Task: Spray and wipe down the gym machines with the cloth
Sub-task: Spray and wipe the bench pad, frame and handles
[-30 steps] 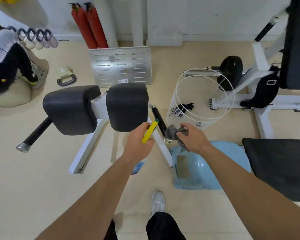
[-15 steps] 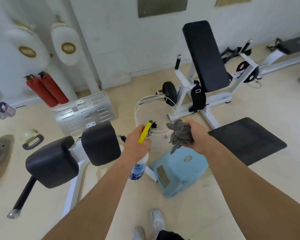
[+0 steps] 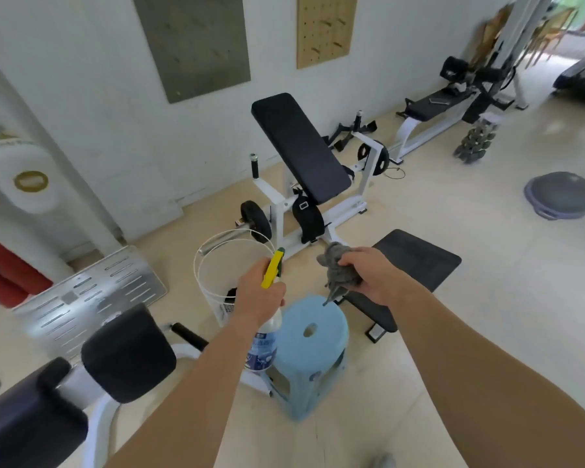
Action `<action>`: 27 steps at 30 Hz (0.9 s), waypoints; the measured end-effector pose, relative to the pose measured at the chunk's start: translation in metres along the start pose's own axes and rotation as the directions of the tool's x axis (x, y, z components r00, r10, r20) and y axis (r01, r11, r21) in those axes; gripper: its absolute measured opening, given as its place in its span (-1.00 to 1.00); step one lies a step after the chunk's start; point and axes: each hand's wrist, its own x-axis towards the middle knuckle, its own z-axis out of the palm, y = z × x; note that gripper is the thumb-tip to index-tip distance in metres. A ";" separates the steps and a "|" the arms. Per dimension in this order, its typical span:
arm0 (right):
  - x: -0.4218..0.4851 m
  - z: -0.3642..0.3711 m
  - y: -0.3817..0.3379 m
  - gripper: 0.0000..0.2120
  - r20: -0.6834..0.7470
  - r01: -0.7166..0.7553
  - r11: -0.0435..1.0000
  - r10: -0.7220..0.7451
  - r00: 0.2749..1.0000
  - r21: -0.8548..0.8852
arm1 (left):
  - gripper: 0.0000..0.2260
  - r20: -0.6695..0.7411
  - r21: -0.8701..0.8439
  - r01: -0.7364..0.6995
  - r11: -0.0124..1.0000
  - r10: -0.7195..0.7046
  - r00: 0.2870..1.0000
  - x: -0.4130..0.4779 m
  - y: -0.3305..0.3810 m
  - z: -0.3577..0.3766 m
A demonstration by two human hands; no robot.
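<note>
Left hand point(image 3: 260, 298) is wrapped round the spray bottle point(image 3: 264, 347), its nozzle pointed forward. The grey cloth point(image 3: 335, 270) is bunched in the right hand point(image 3: 368, 275), over the blue stool point(image 3: 309, 336). The padded machine point(image 3: 301, 146) ahead is well apart and judged not yet sprayed. Spray fired from here would likely be wasted on the floor, and the stool or wire basket point(image 3: 213, 298) could be tripped over.

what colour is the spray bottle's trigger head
Yellow with a green tip, on the spray bottle; head view.
</note>
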 end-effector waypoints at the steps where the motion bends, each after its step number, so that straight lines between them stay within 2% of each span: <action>1: 0.002 -0.017 -0.003 -0.80 0.006 0.023 0.999 -0.023 1.000 -0.025 | -0.81 0.011 0.014 -0.001 1.000 0.001 1.000 0.003 0.009 0.013; 8: 0.025 -0.131 -0.036 -0.94 0.027 0.107 0.982 -0.104 0.994 -0.158 | -0.76 0.016 0.017 -0.051 0.999 0.050 0.999 0.042 0.083 0.120; 13: 0.059 -0.209 -0.075 -0.98 0.027 0.151 0.955 -0.149 0.988 -0.256 | -0.77 -0.039 -0.101 -0.013 0.995 0.009 0.999 0.067 0.127 0.188; 20: 0.136 -0.274 -0.123 -0.81 0.008 0.154 0.930 -0.161 0.987 -0.333 | -0.80 -0.001 -0.014 -0.016 1.000 0.016 1.000 0.122 0.178 0.247; 27: 0.229 -0.316 -0.193 -0.80 0.012 0.182 0.909 -0.192 0.981 -0.374 | -0.77 0.000 -0.034 0.019 0.999 -0.019 1.000 0.231 0.215 0.283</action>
